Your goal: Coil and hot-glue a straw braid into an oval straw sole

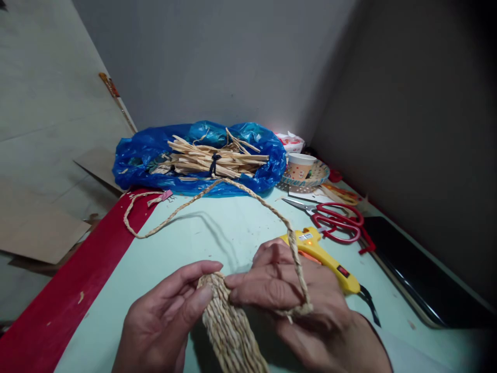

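My left hand point(163, 313) grips the upper left edge of a woven straw strip point(232, 331), thumb on its face and index finger along the top. At the strip's upper right edge, the fingers of my right hand point(298, 290) are pinched together against it. A braided straw cord point(267, 204) drapes over my right hand, arches up to the blue bag and loops back down to the left. Its far end lies by a pink binder clip point(166, 195). Just beyond my right hand, a yellow hot glue gun point(330, 259) lies on the table.
A blue plastic bag point(140, 155) with a tied bundle of straw point(217, 158) lies at the back. Red-handled scissors point(337, 223), a paper cup point(301, 166) on a woven tray point(321, 176) and a black flat device point(419, 269) are on the right. Cardboard point(42, 223) lies left.
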Demonstrator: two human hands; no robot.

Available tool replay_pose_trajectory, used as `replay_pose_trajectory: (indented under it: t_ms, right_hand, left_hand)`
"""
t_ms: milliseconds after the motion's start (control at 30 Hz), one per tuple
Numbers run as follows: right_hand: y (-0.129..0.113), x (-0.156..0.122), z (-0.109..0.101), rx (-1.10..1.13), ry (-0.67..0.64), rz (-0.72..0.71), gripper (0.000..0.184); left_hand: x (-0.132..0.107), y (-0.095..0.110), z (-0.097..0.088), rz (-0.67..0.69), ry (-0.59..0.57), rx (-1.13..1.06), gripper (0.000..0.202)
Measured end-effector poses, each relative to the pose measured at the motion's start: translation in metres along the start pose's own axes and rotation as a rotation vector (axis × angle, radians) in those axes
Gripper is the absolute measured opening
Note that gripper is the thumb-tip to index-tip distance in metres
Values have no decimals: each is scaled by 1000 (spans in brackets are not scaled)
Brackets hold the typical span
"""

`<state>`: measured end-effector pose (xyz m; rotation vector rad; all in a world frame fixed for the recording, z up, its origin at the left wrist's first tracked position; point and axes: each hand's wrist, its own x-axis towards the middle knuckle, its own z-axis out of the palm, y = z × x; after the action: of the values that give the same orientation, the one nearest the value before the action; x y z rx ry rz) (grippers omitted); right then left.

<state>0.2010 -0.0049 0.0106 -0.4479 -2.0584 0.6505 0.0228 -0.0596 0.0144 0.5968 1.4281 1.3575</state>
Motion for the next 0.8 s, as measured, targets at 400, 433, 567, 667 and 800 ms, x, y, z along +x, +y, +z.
replay_pose_trajectory:
  t_ms: [400, 433, 567, 667, 800]
  right_hand:
    - [5, 6, -4, 198, -27, 299, 14]
    - [3, 7, -6, 209, -8, 322, 14]
    - [-3, 9, -13, 365, 32, 431, 22]
    - [-2, 9, -15, 478, -30, 546, 31]
    - [1, 6, -11, 387, -126, 578, 23]
  left_hand:
    - [11, -10, -7, 114, -122, -59, 28]
    - [9, -9, -5, 133, -120, -62, 29]
    - [2, -8, -3, 195, -79, -44, 38]
    - [-1, -7, -2, 245, -58, -38, 42]
    - [-2, -5, -2, 332, -42, 21, 37]
